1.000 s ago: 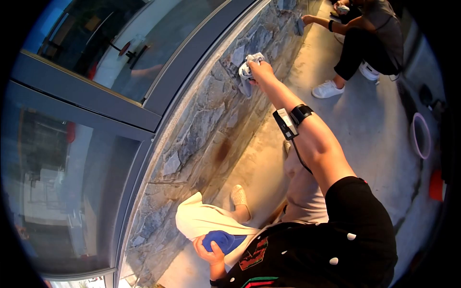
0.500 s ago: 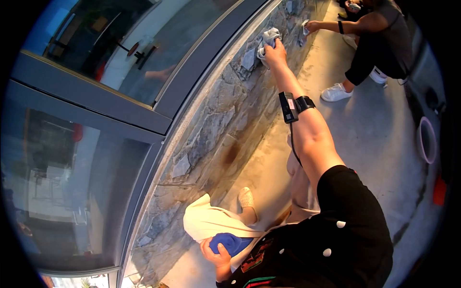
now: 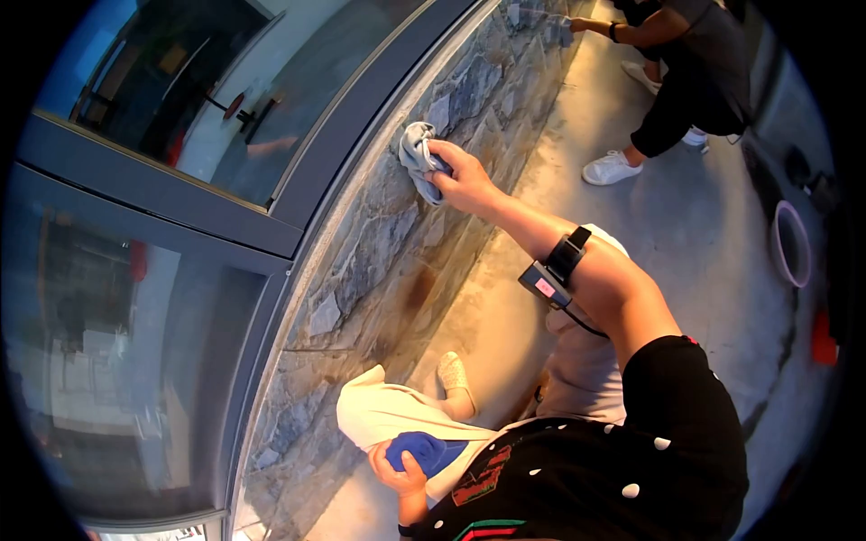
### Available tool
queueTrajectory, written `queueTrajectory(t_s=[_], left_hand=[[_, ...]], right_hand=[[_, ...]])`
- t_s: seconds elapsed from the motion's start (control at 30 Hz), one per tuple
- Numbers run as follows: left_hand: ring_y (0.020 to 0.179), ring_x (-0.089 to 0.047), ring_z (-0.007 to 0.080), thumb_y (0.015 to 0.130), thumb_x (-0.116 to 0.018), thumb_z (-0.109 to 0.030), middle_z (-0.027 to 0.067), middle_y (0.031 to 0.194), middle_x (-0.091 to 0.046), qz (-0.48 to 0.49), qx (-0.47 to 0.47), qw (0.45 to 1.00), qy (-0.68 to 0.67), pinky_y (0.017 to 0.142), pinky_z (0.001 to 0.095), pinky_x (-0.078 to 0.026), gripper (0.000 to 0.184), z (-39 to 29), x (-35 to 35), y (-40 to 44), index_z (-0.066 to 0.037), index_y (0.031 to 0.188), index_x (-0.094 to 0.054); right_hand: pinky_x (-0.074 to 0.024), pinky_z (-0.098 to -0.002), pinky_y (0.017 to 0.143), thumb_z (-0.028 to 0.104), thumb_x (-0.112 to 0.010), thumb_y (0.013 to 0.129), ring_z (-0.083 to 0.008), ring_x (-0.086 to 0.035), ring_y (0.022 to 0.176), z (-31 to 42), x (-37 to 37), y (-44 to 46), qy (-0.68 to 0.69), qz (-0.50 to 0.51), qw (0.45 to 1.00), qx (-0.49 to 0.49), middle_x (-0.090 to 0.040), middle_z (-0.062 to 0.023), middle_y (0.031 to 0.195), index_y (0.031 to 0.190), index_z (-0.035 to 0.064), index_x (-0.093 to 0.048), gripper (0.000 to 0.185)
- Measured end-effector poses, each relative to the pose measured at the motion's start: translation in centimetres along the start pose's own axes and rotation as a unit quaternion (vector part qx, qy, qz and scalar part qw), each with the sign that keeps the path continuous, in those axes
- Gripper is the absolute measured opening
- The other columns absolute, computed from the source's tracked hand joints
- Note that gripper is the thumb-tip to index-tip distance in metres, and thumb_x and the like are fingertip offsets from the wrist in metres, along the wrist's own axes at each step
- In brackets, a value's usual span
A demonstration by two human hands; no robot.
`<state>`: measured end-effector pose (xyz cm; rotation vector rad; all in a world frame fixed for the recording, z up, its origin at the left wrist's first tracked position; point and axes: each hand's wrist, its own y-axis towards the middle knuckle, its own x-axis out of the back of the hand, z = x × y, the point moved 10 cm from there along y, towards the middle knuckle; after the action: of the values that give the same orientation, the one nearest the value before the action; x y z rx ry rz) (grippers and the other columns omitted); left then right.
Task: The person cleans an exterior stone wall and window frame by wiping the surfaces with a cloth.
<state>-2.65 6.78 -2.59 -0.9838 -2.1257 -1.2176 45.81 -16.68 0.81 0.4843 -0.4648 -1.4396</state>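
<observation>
On the far left, two glass panes sit in a grey frame, and one stone wall runs alongside. Near the bottom, the left hand curls around one blue cloth, thumb pressed over its front, beside a bent knee in cream trousers. One woven shoe stands on the concrete floor near that knee.

Farther right and higher up, the right hand grips one grey cloth, fingers and thumb closed on the bunched fabric, at the upper part of the wall. So there are two cloths here, one per hand. The right arm wears one black strap and one small black box with a cable.

Toward the top right, one other person crouches in dark trousers and holds a third, greyish cloth by the same wall. At the right edge stands one lilac-rimmed basin; its inside is too dim to tell the contents. Just below it is one red object, possibly a bucket.
</observation>
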Motion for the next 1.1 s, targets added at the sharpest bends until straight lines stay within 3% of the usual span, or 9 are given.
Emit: queueTrajectory(t_s=[0.1,0.2,0.3,0.53,0.63,0.67,0.77,1.0,1.1], left_hand=[[0.090,-0.057,0.0393,0.088,-0.061,-0.031,0.0212,0.098,-0.059,-0.002,0.000,1.000,0.000,0.084,0.0491,-0.046,0.040,-0.4,-0.2,0.3,0.005,0.104,-0.060],[0.088,-0.059,0.0396,0.088,-0.062,-0.034,0.0215,0.097,-0.060,-0.002,-0.007,1.000,0.009,0.081,0.0490,-0.049,0.042,-0.4,-0.4,0.4,0.005,0.101,-0.059],[0.088,-0.059,0.0398,0.088,-0.062,-0.035,0.0215,0.097,-0.060,-0.004,-0.003,1.000,0.020,0.082,0.0488,-0.049,0.043,-0.3,-0.3,0.5,0.005,0.101,-0.059],[0.089,-0.059,0.0402,0.089,-0.061,-0.036,0.0212,0.096,-0.059,-0.015,0.019,0.999,0.039,0.083,0.0488,-0.048,0.043,0.5,0.2,-0.2,0.005,0.101,-0.059],[0.089,-0.059,0.0403,0.090,-0.061,-0.037,0.0209,0.096,-0.059,-0.032,0.020,0.999,0.034,0.083,0.0492,-0.047,0.044,0.5,0.3,-0.5,0.005,0.101,-0.059],[0.089,-0.059,0.0403,0.090,-0.061,-0.037,0.0207,0.095,-0.059,-0.032,0.028,0.999,0.030,0.083,0.0493,-0.047,0.044,0.6,0.3,-0.6,0.005,0.101,-0.059],[0.089,-0.058,0.0401,0.090,-0.061,-0.037,0.0204,0.095,-0.059,-0.022,0.030,0.999,0.023,0.083,0.0494,-0.047,0.043,0.9,0.5,-0.5,0.005,0.100,-0.059],[0.090,-0.059,0.0395,0.089,-0.062,-0.033,0.0205,0.096,-0.060,-0.009,0.003,1.000,0.014,0.083,0.0484,-0.048,0.040,-0.1,-0.4,0.6,0.005,0.101,-0.060],[0.090,-0.060,0.0393,0.088,-0.063,-0.033,0.0205,0.097,-0.060,-0.003,-0.001,1.000,0.020,0.084,0.0482,-0.049,0.040,-0.9,-0.9,0.9,0.005,0.102,-0.060]], right_hand=[[-0.0498,-0.0309,0.094,0.005,-0.065,0.088,-0.0182,-0.064,0.106,-4.3,2.5,1.5,0.173,-0.042,0.968,-0.177,-0.067,-0.0092,0.117,0.132,0.0062,-0.059,0.044],[-0.0558,-0.0321,0.078,0.009,-0.068,0.090,-0.0171,-0.066,0.095,-8.9,8.2,3.5,0.199,-0.238,0.907,-0.286,-0.069,-0.0079,0.113,0.135,0.0071,-0.058,0.046],[-0.0573,-0.0343,0.073,0.010,-0.070,0.089,-0.0186,-0.068,0.096,-12.4,11.6,6.3,0.271,-0.281,0.882,-0.264,-0.065,-0.0096,0.121,0.140,0.0083,-0.051,0.055],[-0.0522,-0.0296,0.090,0.003,-0.065,0.086,-0.0148,-0.064,0.108,-11.3,9.8,11.0,0.082,-0.243,0.959,-0.121,-0.064,-0.0036,0.123,0.142,0.0094,-0.052,0.057],[-0.0448,-0.0351,0.105,0.011,-0.066,0.080,-0.0270,-0.058,0.123,-7.4,9.0,9.8,-0.131,-0.274,0.952,-0.037,-0.061,-0.0118,0.133,0.135,0.0062,-0.057,0.056],[-0.0401,-0.0400,0.111,0.010,-0.060,0.077,-0.0375,-0.050,0.130,-5.2,8.1,8.8,-0.096,-0.259,0.961,-0.029,-0.055,-0.0204,0.138,0.128,0.0022,-0.057,0.052],[-0.0404,-0.0413,0.110,0.011,-0.062,0.082,-0.0398,-0.048,0.130,-1.7,5.2,6.1,-0.114,-0.196,0.974,0.003,-0.052,-0.0222,0.137,0.130,0.0021,-0.053,0.050],[-0.0456,-0.0399,0.102,0.013,-0.071,0.083,-0.0333,-0.061,0.116,-4.2,1.8,0.1,-0.058,-0.073,0.993,-0.078,-0.062,-0.0178,0.123,0.126,0.0048,-0.056,0.046],[-0.0482,-0.0404,0.097,0.017,-0.076,0.080,-0.0343,-0.064,0.112,-11.0,1.1,-0.6,0.009,-0.055,0.973,-0.222,-0.067,-0.0169,0.116,0.118,0.0041,-0.060,0.044]])
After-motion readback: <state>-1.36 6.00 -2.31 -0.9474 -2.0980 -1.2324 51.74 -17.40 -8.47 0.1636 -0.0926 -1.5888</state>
